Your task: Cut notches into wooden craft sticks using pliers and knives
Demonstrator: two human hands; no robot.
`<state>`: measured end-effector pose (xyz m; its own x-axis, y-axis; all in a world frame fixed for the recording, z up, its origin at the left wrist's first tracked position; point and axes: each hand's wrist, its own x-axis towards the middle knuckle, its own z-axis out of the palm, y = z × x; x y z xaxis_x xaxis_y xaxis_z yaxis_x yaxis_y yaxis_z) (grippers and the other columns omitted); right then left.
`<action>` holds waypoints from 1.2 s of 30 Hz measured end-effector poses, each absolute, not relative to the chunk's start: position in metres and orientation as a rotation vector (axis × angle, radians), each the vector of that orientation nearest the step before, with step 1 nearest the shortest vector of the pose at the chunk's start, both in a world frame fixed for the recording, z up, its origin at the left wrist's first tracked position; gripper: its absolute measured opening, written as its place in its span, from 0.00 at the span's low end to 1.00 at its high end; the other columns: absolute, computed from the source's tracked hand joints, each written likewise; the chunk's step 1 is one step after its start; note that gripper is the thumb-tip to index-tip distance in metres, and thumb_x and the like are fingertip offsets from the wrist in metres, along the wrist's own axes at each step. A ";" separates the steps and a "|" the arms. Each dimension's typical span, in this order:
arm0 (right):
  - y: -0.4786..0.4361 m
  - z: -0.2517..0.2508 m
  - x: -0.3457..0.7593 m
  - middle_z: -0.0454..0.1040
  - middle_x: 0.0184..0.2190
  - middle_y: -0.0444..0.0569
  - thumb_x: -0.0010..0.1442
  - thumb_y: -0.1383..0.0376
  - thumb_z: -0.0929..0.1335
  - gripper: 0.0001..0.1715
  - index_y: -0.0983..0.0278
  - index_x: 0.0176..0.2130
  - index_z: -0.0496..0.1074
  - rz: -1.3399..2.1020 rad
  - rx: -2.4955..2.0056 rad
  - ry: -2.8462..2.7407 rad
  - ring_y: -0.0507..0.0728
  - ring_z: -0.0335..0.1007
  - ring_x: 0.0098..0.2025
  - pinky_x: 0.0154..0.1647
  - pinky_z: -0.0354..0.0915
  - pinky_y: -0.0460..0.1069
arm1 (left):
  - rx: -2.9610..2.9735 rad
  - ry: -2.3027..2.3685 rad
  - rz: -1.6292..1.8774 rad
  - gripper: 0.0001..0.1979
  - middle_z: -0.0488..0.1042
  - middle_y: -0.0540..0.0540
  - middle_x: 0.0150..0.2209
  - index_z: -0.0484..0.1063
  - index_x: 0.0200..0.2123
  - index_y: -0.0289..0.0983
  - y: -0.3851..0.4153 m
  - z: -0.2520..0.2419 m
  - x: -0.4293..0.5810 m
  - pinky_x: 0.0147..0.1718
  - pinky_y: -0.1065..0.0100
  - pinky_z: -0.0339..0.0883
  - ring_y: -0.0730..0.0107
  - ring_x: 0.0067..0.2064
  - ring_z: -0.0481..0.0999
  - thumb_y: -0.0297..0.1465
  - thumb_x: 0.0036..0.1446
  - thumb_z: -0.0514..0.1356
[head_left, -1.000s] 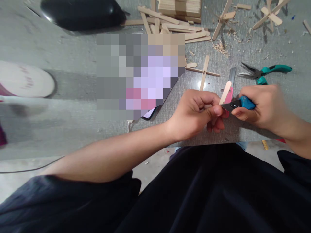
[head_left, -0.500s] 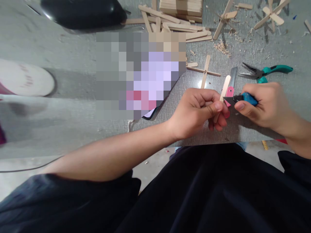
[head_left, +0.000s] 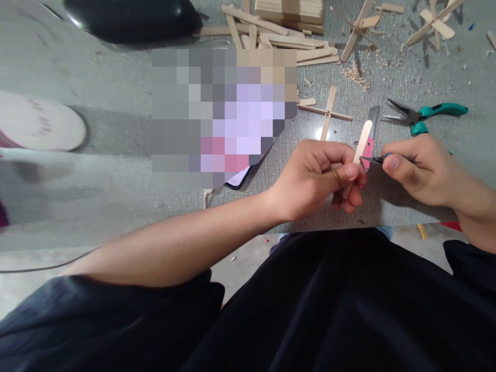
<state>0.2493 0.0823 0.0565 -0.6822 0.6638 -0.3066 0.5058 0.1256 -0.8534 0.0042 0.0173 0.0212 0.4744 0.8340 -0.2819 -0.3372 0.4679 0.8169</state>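
My left hand (head_left: 321,175) is closed on a pale wooden craft stick (head_left: 362,139), which points up and away from me. My right hand (head_left: 422,168) is closed on a small blue-handled cutter (head_left: 374,159); its dark tip touches the stick's right edge just above my left thumb. Most of the blue handle is hidden under my fingers. Behind the stick lies a pink utility knife (head_left: 370,134) with its blade extended, flat on the grey table (head_left: 116,129).
Teal-handled pliers (head_left: 422,112) lie right of the knife. A stick cross (head_left: 327,112) rests behind my left hand. Loose sticks and a stack (head_left: 289,10) sit at the back, with shavings and more crosses (head_left: 432,20). A phone, a black object (head_left: 132,18), a round lid (head_left: 39,124).
My right hand has rolled over the cutter, so its blue handle is now mostly hidden, and the tip has moved up along the stick. The stick has tilted slightly more upright.
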 end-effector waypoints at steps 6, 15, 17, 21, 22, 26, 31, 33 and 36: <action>0.076 0.060 0.250 0.50 0.21 0.38 0.70 0.24 0.69 0.48 0.58 0.24 0.55 1.689 -1.264 -2.262 0.50 0.46 0.23 0.21 0.40 0.52 | 0.907 0.792 0.791 0.16 0.79 0.51 0.22 0.74 0.29 0.38 0.015 0.027 0.002 0.19 0.78 0.67 0.76 0.21 0.76 0.33 0.67 0.73; 0.074 0.061 0.247 0.50 0.21 0.38 0.73 0.27 0.67 0.47 0.58 0.25 0.55 1.859 -1.181 -2.227 0.49 0.44 0.23 0.20 0.40 0.51 | 1.105 0.821 0.827 0.13 0.77 0.53 0.22 0.72 0.27 0.40 0.015 0.033 -0.002 0.21 0.75 0.68 0.75 0.22 0.76 0.23 0.63 0.66; 0.076 0.060 0.246 0.48 0.21 0.38 0.72 0.25 0.67 0.48 0.58 0.25 0.53 1.950 -1.171 -2.213 0.50 0.42 0.23 0.20 0.40 0.51 | 1.135 0.828 0.813 0.13 0.77 0.53 0.23 0.71 0.27 0.40 0.016 0.033 -0.002 0.21 0.75 0.67 0.76 0.21 0.76 0.22 0.63 0.65; 0.081 0.060 0.245 0.46 0.21 0.39 0.71 0.21 0.61 0.50 0.58 0.24 0.51 2.057 -1.171 -2.217 0.50 0.40 0.23 0.19 0.39 0.51 | 1.156 0.781 0.806 0.13 0.77 0.53 0.24 0.71 0.27 0.41 0.019 0.029 -0.003 0.22 0.74 0.70 0.75 0.23 0.77 0.21 0.63 0.64; 0.082 0.059 0.245 0.46 0.21 0.39 0.70 0.20 0.61 0.50 0.58 0.24 0.52 2.053 -1.175 -2.213 0.50 0.41 0.23 0.19 0.40 0.51 | 1.146 0.778 0.802 0.13 0.77 0.52 0.24 0.71 0.27 0.41 0.020 0.028 -0.002 0.23 0.74 0.72 0.75 0.23 0.77 0.22 0.64 0.65; 0.083 0.057 0.246 0.50 0.21 0.39 0.73 0.24 0.63 0.48 0.58 0.25 0.55 2.034 -1.131 -2.175 0.50 0.43 0.23 0.20 0.43 0.50 | 1.086 0.751 0.786 0.16 0.79 0.49 0.26 0.72 0.29 0.40 0.021 0.026 -0.001 0.25 0.72 0.75 0.74 0.25 0.78 0.32 0.70 0.71; 0.082 0.058 0.248 0.50 0.21 0.38 0.72 0.28 0.70 0.47 0.59 0.24 0.55 1.686 -1.124 -2.243 0.48 0.45 0.24 0.23 0.42 0.51 | 0.960 0.760 0.841 0.24 0.81 0.48 0.26 0.75 0.33 0.38 0.019 0.025 0.002 0.22 0.72 0.73 0.71 0.25 0.80 0.50 0.69 0.76; 0.081 0.060 0.248 0.51 0.21 0.37 0.71 0.28 0.71 0.47 0.59 0.24 0.56 1.539 -1.133 -2.284 0.48 0.46 0.24 0.24 0.43 0.51 | 0.930 0.771 0.848 0.25 0.82 0.48 0.25 0.76 0.33 0.38 0.019 0.025 0.003 0.22 0.72 0.73 0.71 0.25 0.81 0.51 0.68 0.77; 0.080 0.062 0.249 0.51 0.20 0.38 0.70 0.24 0.68 0.48 0.59 0.24 0.58 1.432 -1.161 -2.354 0.50 0.45 0.23 0.26 0.44 0.53 | 0.918 0.806 0.849 0.26 0.82 0.47 0.25 0.76 0.32 0.38 0.020 0.025 0.004 0.22 0.73 0.73 0.71 0.25 0.81 0.52 0.68 0.77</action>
<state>0.2492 0.0800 0.0619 -0.6885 0.6805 -0.2509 0.5357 0.2439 -0.8084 0.0035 0.0195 0.0246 0.4322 0.8754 -0.2166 -0.2621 0.3518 0.8986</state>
